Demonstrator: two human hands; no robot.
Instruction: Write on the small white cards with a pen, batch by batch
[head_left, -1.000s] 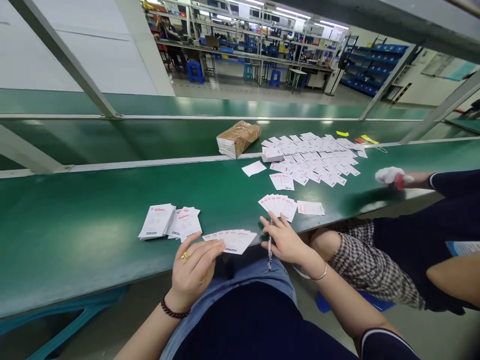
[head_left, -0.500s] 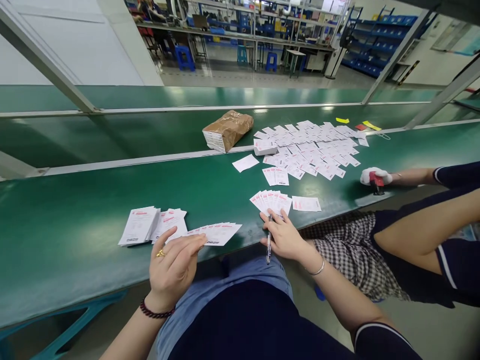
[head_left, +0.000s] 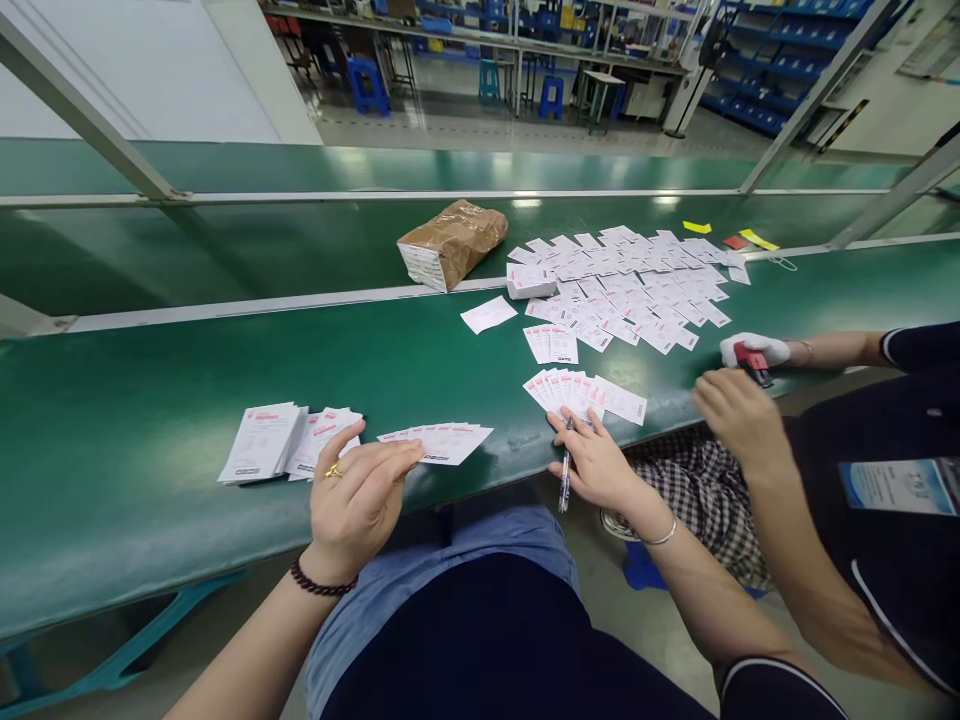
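My left hand point(head_left: 364, 490) pinches a small fan of white printed cards point(head_left: 446, 441) just above the green table's front edge. Beside it, on the left, lie a thick stack of cards point(head_left: 262, 440) and a looser pile point(head_left: 321, 436). A pen point(head_left: 565, 468) is held in my right hand point(head_left: 596, 462), whose fingertips rest on a second fan of cards point(head_left: 559, 388). One more card point(head_left: 621, 400) touches that fan's right side. Farther back, many overlapping cards point(head_left: 637, 285) are spread out, with a short card stack point(head_left: 529, 280) at their left.
A brown-wrapped bundle point(head_left: 454, 243) and a single white sheet point(head_left: 489, 314) lie toward the back. At the right, a person's gloved hand point(head_left: 752, 350) holds a red and black stamp point(head_left: 753, 364); their bare hand point(head_left: 739, 412) is raised nearby. Yellow strips point(head_left: 697, 227) lie back right.
My right hand has moved right with the pen, and the fan under it now meets the single card. The other person's bare hand has come into view near the stamp.
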